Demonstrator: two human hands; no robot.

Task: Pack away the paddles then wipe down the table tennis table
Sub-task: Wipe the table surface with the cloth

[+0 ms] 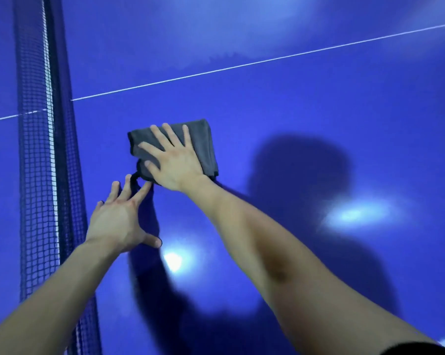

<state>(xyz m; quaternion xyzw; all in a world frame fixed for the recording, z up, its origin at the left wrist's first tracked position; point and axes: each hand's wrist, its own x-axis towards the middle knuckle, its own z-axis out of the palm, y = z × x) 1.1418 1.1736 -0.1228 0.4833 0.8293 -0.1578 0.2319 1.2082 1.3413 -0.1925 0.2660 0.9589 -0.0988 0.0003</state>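
While right hand [177, 162] presses cloth [203, 139] onto table [318, 98], fingers spread, left hand [119, 221] splays flat, perhaps touching its tail; cloth soft, limp, best driven under flat palm.

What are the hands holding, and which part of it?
Nothing is gripped. The right hand presses flat, fingers spread, on top of the grey cloth on the table. The left hand is open beside it and holds nothing.
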